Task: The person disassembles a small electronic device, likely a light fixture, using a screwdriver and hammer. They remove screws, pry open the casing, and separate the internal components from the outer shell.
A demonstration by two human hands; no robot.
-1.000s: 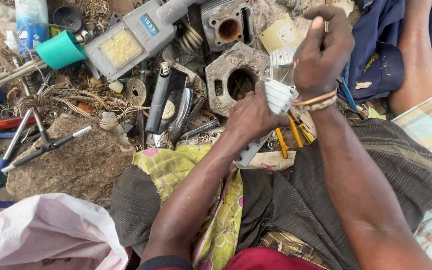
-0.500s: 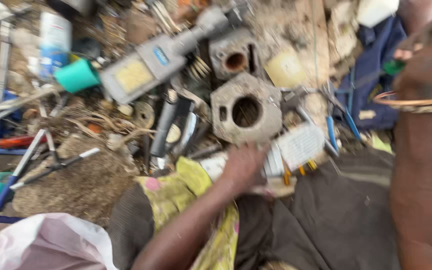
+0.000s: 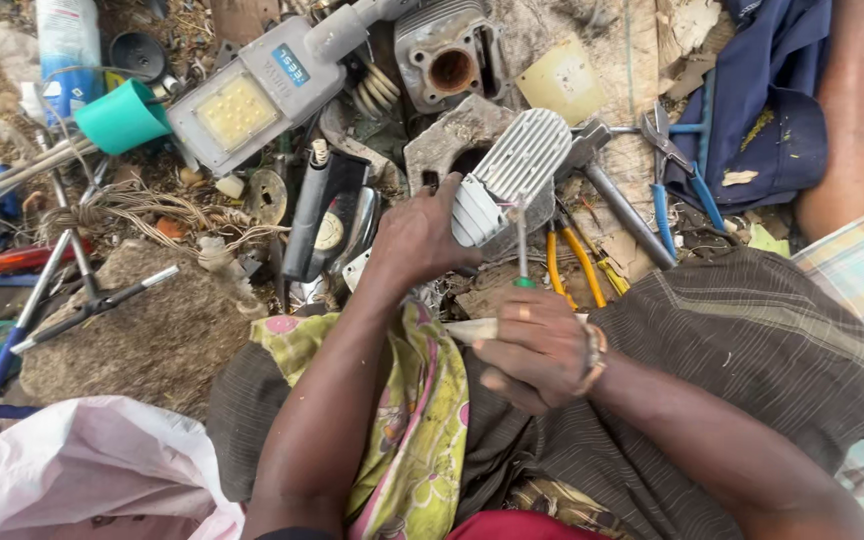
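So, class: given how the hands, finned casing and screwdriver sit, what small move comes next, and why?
Probably seat the screwdriver tip into a screw: the right hand points its shaft up against the ribbed grey casing, which the left hand steadies.

The finned metal housing [image 3: 512, 175] sits mid-scene, gripped at its near-left end by the left hand [image 3: 420, 235]. Just near of it the right hand [image 3: 537, 350] holds a screwdriver [image 3: 521, 240] — tip up against the housing. Far left lies a lamp unit [image 3: 252, 95]; pliers [image 3: 677, 165] lie right; a plastic bag [image 3: 82, 480] lies near left.
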